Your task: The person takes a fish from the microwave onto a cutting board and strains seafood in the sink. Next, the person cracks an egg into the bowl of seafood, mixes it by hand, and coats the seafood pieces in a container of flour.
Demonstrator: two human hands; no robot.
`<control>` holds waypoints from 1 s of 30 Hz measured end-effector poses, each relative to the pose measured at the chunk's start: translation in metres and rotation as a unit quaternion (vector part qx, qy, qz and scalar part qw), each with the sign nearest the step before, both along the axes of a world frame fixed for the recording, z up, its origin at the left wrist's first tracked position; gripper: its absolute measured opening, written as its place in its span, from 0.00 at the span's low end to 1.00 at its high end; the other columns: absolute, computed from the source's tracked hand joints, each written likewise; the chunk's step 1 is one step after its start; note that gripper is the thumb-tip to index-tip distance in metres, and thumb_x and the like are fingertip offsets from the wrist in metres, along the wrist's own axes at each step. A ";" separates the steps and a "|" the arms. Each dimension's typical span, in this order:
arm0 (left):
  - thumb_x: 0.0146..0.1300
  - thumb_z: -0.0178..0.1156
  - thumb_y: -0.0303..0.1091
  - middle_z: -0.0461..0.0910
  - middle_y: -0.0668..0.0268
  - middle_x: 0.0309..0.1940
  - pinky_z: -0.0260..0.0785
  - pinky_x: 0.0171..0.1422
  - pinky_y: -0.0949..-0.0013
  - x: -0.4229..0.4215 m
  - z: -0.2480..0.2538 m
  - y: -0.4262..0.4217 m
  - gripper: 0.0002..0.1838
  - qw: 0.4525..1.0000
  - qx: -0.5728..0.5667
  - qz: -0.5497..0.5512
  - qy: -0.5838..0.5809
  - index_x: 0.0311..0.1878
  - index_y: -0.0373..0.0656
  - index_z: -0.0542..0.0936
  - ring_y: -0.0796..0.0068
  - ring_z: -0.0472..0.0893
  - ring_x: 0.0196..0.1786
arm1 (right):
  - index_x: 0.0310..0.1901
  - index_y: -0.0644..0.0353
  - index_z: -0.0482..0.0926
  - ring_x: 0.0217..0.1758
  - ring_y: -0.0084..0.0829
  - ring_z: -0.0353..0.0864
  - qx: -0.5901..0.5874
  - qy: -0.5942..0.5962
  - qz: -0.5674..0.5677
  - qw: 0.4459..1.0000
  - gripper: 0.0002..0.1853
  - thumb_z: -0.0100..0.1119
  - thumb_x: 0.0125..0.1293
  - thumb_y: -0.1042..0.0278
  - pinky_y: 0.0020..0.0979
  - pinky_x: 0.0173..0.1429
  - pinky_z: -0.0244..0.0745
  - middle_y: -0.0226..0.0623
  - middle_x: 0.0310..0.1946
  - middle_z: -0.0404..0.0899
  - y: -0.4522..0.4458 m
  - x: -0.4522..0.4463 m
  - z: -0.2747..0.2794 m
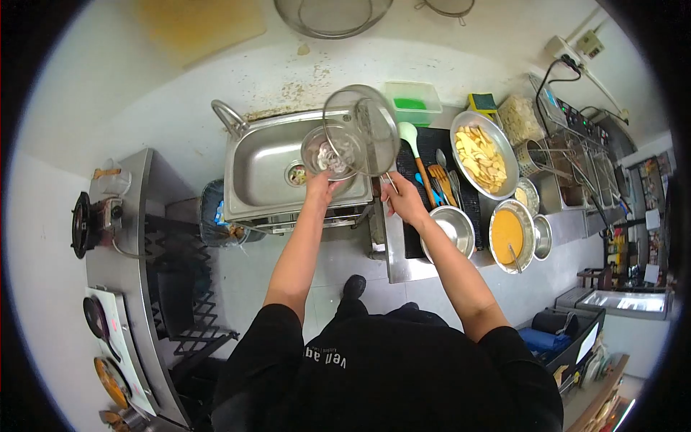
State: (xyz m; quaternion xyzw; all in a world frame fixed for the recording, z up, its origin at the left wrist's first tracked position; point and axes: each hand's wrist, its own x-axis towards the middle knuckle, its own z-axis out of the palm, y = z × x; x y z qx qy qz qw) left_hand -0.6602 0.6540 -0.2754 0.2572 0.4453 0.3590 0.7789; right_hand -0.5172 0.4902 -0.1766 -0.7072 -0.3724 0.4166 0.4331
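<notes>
My left hand is closed on the near rim of a clear bowl over the right side of the sink. Pale greyish pieces lie in the bowl; I cannot make out their kind. My right hand grips the handle of a round mesh strainer. The strainer is tilted up beside the bowl and overlaps its right side in view. No food shows in its mesh. Beneath the bowl is the steel sink, with some scraps in its drain.
Right of the sink, a black mat bears a spatula and other utensils. Nearby stand an empty steel bowl, a bowl of orange liquid and a bowl of sliced yellow pieces. A bin stands left of the sink.
</notes>
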 end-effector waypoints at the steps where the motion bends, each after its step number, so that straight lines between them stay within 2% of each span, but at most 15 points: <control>1: 0.52 0.45 0.14 0.68 0.52 0.55 0.82 0.39 0.60 -0.004 -0.013 0.001 0.34 1.000 -0.003 -0.005 -0.006 0.64 0.48 0.55 0.53 0.78 0.48 | 0.40 0.62 0.70 0.12 0.19 0.67 0.050 0.135 -0.035 0.989 0.08 0.50 0.69 0.66 0.24 0.16 0.65 0.31 0.19 0.72 -0.010 0.000 -0.006; 2: 0.52 0.45 0.15 0.68 0.52 0.54 0.82 0.39 0.60 -0.006 -0.027 0.002 0.33 1.000 -0.007 -0.010 -0.013 0.63 0.48 0.56 0.54 0.78 0.47 | 0.40 0.62 0.70 0.12 0.19 0.67 0.052 0.136 -0.044 0.988 0.08 0.50 0.69 0.66 0.24 0.16 0.65 0.31 0.19 0.72 -0.020 0.000 -0.012; 4: 0.52 0.46 0.15 0.69 0.52 0.54 0.82 0.38 0.61 -0.013 -0.020 -0.011 0.32 1.000 -0.012 -0.015 0.006 0.63 0.46 0.57 0.54 0.79 0.45 | 0.37 0.60 0.70 0.10 0.21 0.65 0.036 0.230 -0.089 0.968 0.08 0.53 0.67 0.65 0.24 0.13 0.61 0.30 0.15 0.70 -0.042 -0.001 -0.019; 5: 0.52 0.46 0.16 0.69 0.53 0.53 0.82 0.37 0.62 -0.015 -0.016 -0.018 0.31 1.000 -0.016 -0.009 0.022 0.62 0.45 0.58 0.55 0.79 0.43 | 0.35 0.57 0.69 0.08 0.21 0.63 0.019 0.238 -0.122 0.964 0.08 0.57 0.65 0.64 0.23 0.11 0.58 0.29 0.13 0.69 -0.051 -0.003 -0.026; 10: 0.52 0.45 0.16 0.70 0.53 0.52 0.82 0.38 0.58 -0.027 -0.024 -0.044 0.30 0.997 -0.015 -0.052 0.056 0.61 0.42 0.58 0.54 0.79 0.45 | 0.34 0.57 0.69 0.06 0.21 0.63 0.027 0.281 -0.160 0.946 0.10 0.60 0.62 0.65 0.23 0.10 0.57 0.29 0.12 0.69 -0.074 -0.004 -0.048; 12: 0.50 0.45 0.16 0.70 0.53 0.52 0.82 0.38 0.59 -0.037 -0.031 -0.051 0.31 0.999 -0.015 -0.007 0.042 0.61 0.44 0.58 0.54 0.79 0.46 | 0.35 0.57 0.68 0.06 0.22 0.63 0.035 0.290 -0.154 0.944 0.11 0.62 0.61 0.64 0.24 0.09 0.56 0.29 0.12 0.69 -0.074 -0.002 -0.051; 14: 0.49 0.46 0.17 0.71 0.53 0.51 0.82 0.37 0.59 -0.052 -0.034 -0.058 0.30 0.998 -0.024 0.010 0.063 0.59 0.43 0.60 0.55 0.79 0.44 | 0.35 0.58 0.68 0.07 0.22 0.65 0.034 0.290 -0.157 0.944 0.12 0.63 0.60 0.64 0.24 0.09 0.57 0.28 0.13 0.69 -0.073 0.001 -0.052; 17: 0.49 0.46 0.17 0.70 0.54 0.52 0.82 0.34 0.61 -0.087 -0.051 -0.060 0.34 0.998 -0.049 -0.014 0.031 0.63 0.45 0.56 0.58 0.81 0.42 | 0.35 0.59 0.68 0.08 0.23 0.67 0.023 0.280 -0.146 0.949 0.13 0.63 0.60 0.66 0.25 0.10 0.60 0.30 0.13 0.69 -0.075 0.004 -0.062; 19: 0.47 0.47 0.18 0.73 0.55 0.49 0.81 0.29 0.64 -0.102 -0.048 -0.069 0.32 0.997 -0.043 -0.020 0.059 0.60 0.43 0.59 0.60 0.81 0.39 | 0.34 0.59 0.67 0.08 0.23 0.67 0.018 0.269 -0.154 0.951 0.13 0.64 0.60 0.65 0.25 0.10 0.60 0.31 0.13 0.69 -0.077 -0.001 -0.068; 22: 0.45 0.47 0.19 0.74 0.57 0.47 0.79 0.27 0.67 -0.113 -0.049 -0.083 0.29 0.996 -0.082 -0.024 0.024 0.56 0.42 0.63 0.62 0.81 0.37 | 0.33 0.59 0.66 0.09 0.23 0.68 -0.001 0.241 -0.169 0.956 0.14 0.64 0.59 0.65 0.25 0.11 0.61 0.31 0.13 0.70 -0.076 -0.007 -0.066; 24: 0.45 0.48 0.21 0.75 0.57 0.47 0.79 0.28 0.66 -0.119 -0.056 -0.092 0.28 0.995 -0.085 -0.028 0.045 0.55 0.41 0.65 0.62 0.81 0.37 | 0.33 0.59 0.66 0.09 0.22 0.67 -0.003 0.189 -0.180 0.965 0.14 0.63 0.59 0.64 0.25 0.12 0.61 0.32 0.14 0.71 -0.073 -0.008 -0.072; 26: 0.45 0.48 0.22 0.75 0.57 0.46 0.79 0.30 0.66 -0.122 -0.060 -0.098 0.26 0.993 -0.090 -0.036 0.065 0.53 0.41 0.67 0.62 0.81 0.37 | 0.36 0.61 0.68 0.12 0.23 0.69 -0.009 0.167 -0.201 0.965 0.15 0.64 0.58 0.65 0.25 0.15 0.64 0.33 0.15 0.72 -0.064 -0.006 -0.086; 28: 0.45 0.48 0.23 0.76 0.57 0.46 0.79 0.34 0.63 -0.121 -0.058 -0.105 0.25 0.990 -0.114 -0.055 0.064 0.52 0.40 0.68 0.62 0.81 0.37 | 0.41 0.64 0.69 0.21 0.36 0.79 -0.016 0.037 -0.255 0.966 0.17 0.63 0.57 0.63 0.34 0.25 0.74 0.44 0.21 0.78 -0.055 -0.006 -0.087; 29: 0.45 0.48 0.23 0.76 0.57 0.46 0.79 0.34 0.63 -0.119 -0.056 -0.110 0.25 0.989 -0.116 -0.063 0.066 0.52 0.40 0.68 0.62 0.81 0.37 | 0.42 0.65 0.69 0.28 0.43 0.80 -0.031 -0.013 -0.263 0.964 0.18 0.62 0.56 0.62 0.38 0.33 0.74 0.49 0.25 0.78 -0.048 -0.004 -0.095; 30: 0.46 0.49 0.25 0.77 0.58 0.43 0.78 0.35 0.64 -0.116 -0.046 -0.115 0.21 0.990 -0.107 -0.060 0.075 0.47 0.39 0.70 0.63 0.81 0.37 | 0.44 0.66 0.70 0.36 0.50 0.81 -0.046 -0.063 -0.267 0.961 0.19 0.60 0.55 0.62 0.43 0.41 0.75 0.53 0.30 0.79 -0.041 0.000 -0.105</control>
